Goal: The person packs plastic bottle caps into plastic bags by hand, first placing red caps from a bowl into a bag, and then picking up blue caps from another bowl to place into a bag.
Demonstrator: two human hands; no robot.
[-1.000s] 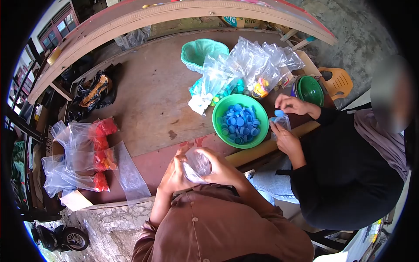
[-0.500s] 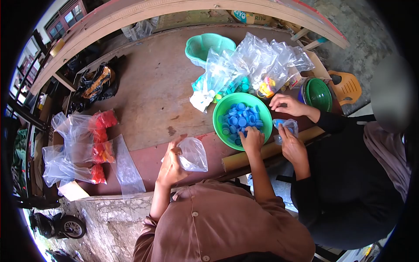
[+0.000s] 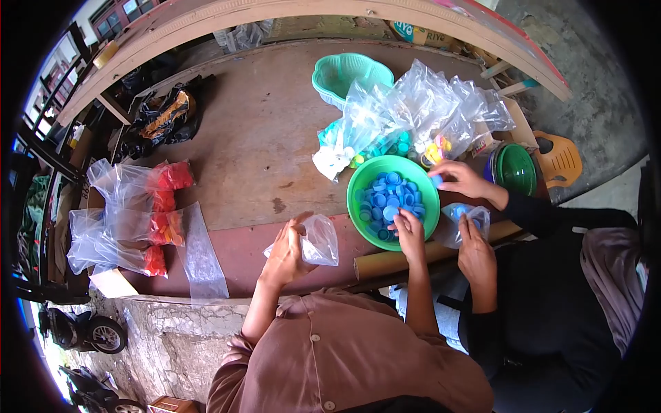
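Observation:
My left hand grips a clear plastic bag, which hangs open to the right of the fingers and looks empty. Over the near side of a round green basin, my right hand pinches a blue bottle cap between thumb and fingers. Many more blue caps fill the basin. To its right, a co-worker's hand holds a small blue cap. The co-worker's other hand holds a clear bag with blue caps inside.
Filled bags of red caps lie at the left. Behind the basin are clear bags with colored caps and a teal basket. A cardboard tube lies along the near edge. A wooden beam spans the far side.
My right hand has risen from among the caps and now shows a blue cap in its fingers. A co-worker's hand now holds a blue cap. The whole view has shifted slightly.

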